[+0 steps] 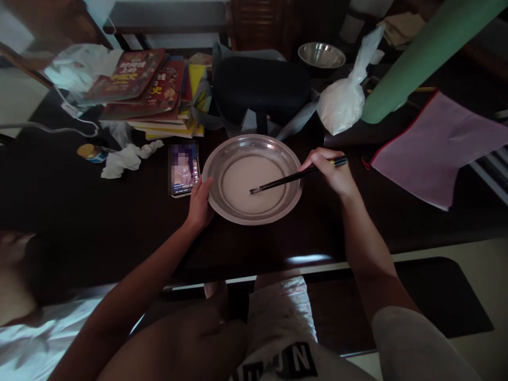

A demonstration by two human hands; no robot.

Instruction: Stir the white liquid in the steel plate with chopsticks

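A round metal bowl (254, 217) sits on the dark table in front of me, holding a pale, milky mixture (242, 177). My left hand (200, 203) grips its left rim, thumb over the edge. In my right hand (327, 166) is a pair of black chopsticks (280, 181), slanting down to the left over the bowl. Their tips touch the mixture near the middle and look coated with white. Just left of the bowl lies a phone (184, 172) with its screen lit.
Behind the bowl sit a black case (262, 82) and a tied white plastic bag (341, 106). Stacked books (146, 95), crumpled tissues (127, 160) and a small jar (91, 153) are on the left. A green column (420, 58) and a pink pouch (432, 148) stand right. Another person (24, 286) is at lower left.
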